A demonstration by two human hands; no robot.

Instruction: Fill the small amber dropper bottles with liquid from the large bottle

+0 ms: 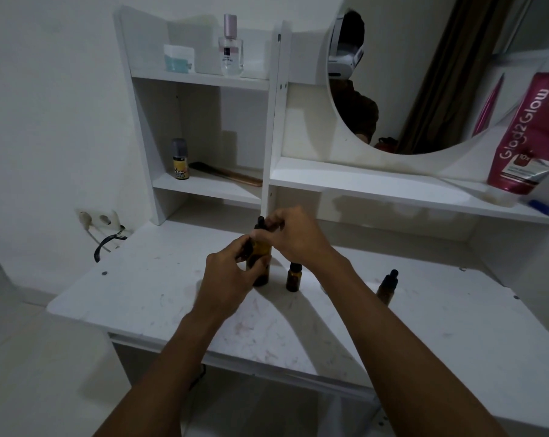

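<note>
From the head camera, both bare forearms reach forward over a white, scuffed dressing-table top (159, 298). The left hand (227, 280) is wrapped around the body of the large amber glass bottle (261, 263), which stands upright on the table near its middle, its fingers curled round the glass. The right hand (293, 236) sits above it, with thumb and fingertips pinched on the black dropper cap (261, 223) at the bottle's top.

Just to the right of the large bottle, close beside it but apart, stands a small amber glass bottle with a black cap (293, 277), upright and partly crossed by the right wrist. Further right, well apart from both, a second small amber dropper bottle with a black rubber bulb (388, 285) stands on the table, appearing tilted in the wide-angle view.

Behind the hands rises a white shelf unit (203, 80). Its upper shelf holds a clear perfume bottle with a pale pink cap (231, 47) and a white and teal box (178, 58). The lower shelf holds a small yellow-labelled bottle with a grey cap (180, 159) and a brown comb (229, 175) lying flat. On the right is a round mirror (424, 74), and a magenta plastic tube (528, 134) leans at the far right edge. A white wall socket (98, 218) sits on the left wall.
</note>
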